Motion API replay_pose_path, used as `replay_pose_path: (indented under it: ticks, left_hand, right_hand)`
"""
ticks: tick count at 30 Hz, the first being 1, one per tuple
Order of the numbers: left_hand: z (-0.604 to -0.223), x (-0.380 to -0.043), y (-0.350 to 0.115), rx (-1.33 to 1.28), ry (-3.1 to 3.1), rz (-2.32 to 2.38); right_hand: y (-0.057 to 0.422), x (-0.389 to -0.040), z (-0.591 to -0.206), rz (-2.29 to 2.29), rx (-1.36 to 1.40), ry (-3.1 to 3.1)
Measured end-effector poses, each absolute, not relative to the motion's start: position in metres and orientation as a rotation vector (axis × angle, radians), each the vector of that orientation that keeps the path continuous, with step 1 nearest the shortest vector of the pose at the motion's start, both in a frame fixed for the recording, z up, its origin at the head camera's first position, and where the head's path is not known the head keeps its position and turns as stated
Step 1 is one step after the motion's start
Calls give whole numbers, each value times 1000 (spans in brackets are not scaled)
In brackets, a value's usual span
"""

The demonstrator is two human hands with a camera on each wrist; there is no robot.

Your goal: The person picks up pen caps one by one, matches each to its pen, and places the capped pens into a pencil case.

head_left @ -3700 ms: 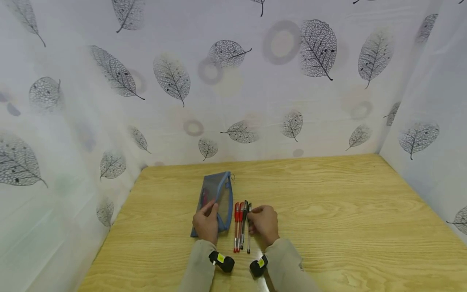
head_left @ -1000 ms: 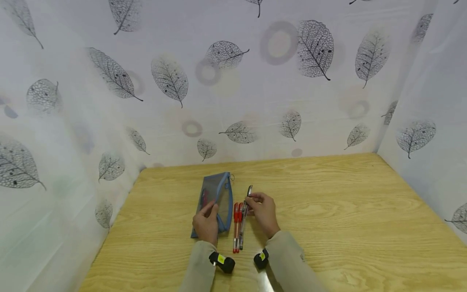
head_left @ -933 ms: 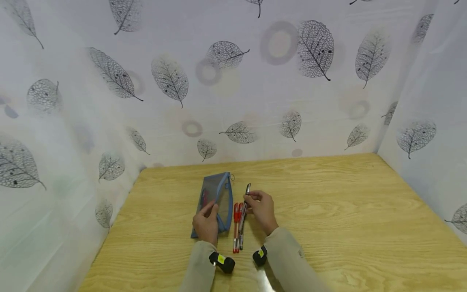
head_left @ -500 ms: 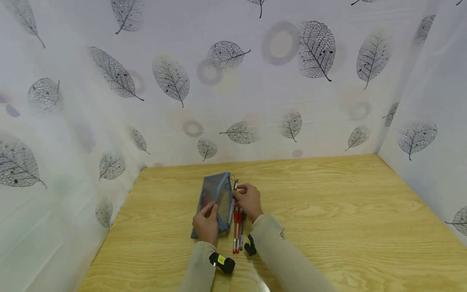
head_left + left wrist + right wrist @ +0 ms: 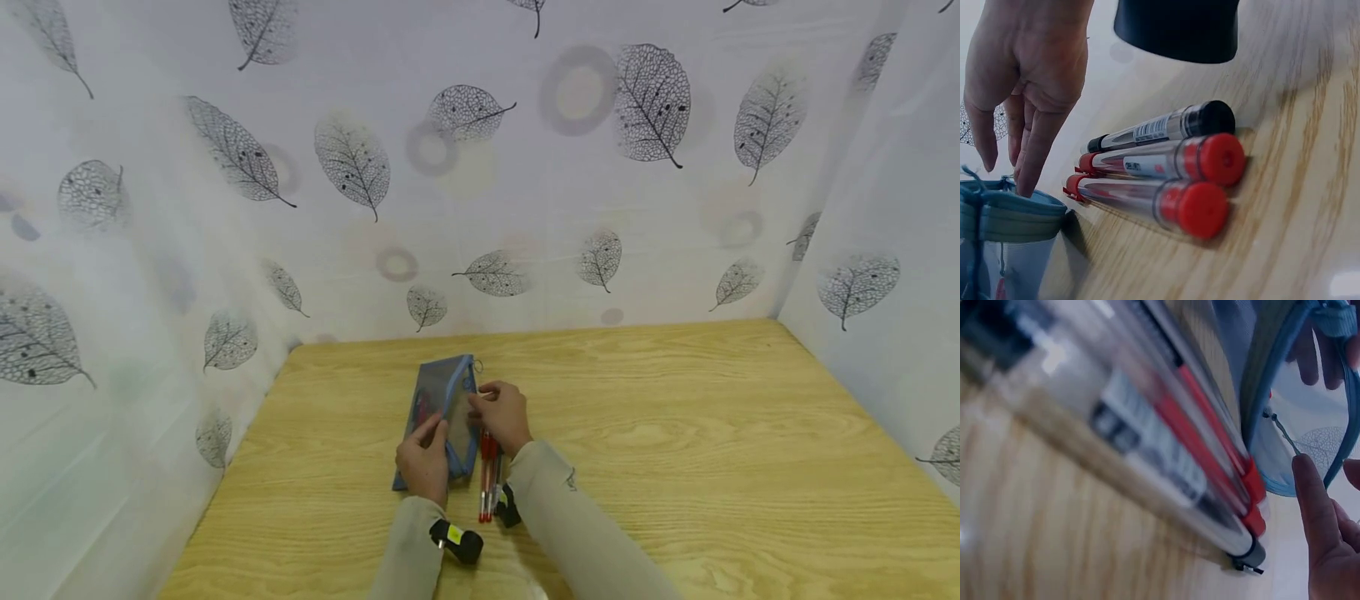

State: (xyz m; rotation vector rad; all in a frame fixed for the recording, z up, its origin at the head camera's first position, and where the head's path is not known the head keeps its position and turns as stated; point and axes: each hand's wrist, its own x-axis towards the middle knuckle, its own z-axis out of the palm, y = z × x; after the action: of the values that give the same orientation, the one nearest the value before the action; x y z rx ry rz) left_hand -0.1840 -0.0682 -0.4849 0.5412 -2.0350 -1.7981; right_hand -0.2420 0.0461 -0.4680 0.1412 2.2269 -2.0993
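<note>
My left hand (image 5: 424,462) pinches the near side of a blue-edged mesh pencil pouch (image 5: 431,375), holding its mouth apart. Something pink or red shows through the mesh. At the opening's right side is my right hand (image 5: 504,414). In the left wrist view, this right hand (image 5: 1038,69) points its fairly straight fingers down into the mouth, with no pen visible in them. Two red pens (image 5: 1194,209) and a black pen (image 5: 1160,129) lie side by side on the table, right of the pouch. The right forearm and wrist camera partly hide them in the head view.
The wood-grain table (image 5: 675,433) extends right of the hands and behind the pouch. A white leaf-print curtain (image 5: 540,208) encloses its back and sides. A black camera (image 5: 457,542) is strapped to the left wrist, another (image 5: 507,507) to the right.
My right hand lifted a black-capped pen from the right end of the row and carried it left to the pouch mouth; that pen is now out of sight. The left hand stayed put.
</note>
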Motion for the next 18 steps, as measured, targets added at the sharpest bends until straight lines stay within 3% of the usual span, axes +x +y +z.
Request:
replay_pose_path:
  ticks: [18]
  left_hand:
    - [-484, -183, -65, 540, -2021, -1785]
  right_hand:
    - [68, -231, -474, -2109, 209, 2331]
